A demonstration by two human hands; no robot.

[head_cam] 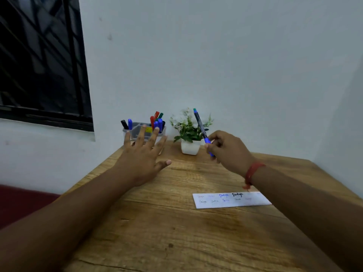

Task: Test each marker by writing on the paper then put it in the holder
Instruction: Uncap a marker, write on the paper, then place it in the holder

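Spanning the white-walled corner, a wooden table [157,222] beside a dark window [39,55]

One paper [231,200], one holder [137,132], one plant [189,128]

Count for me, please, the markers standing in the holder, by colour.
Blue markers: 3
Red markers: 2
Green marker: 1
Black marker: 1
Dark cap, colour unclear: 1
Total: 8
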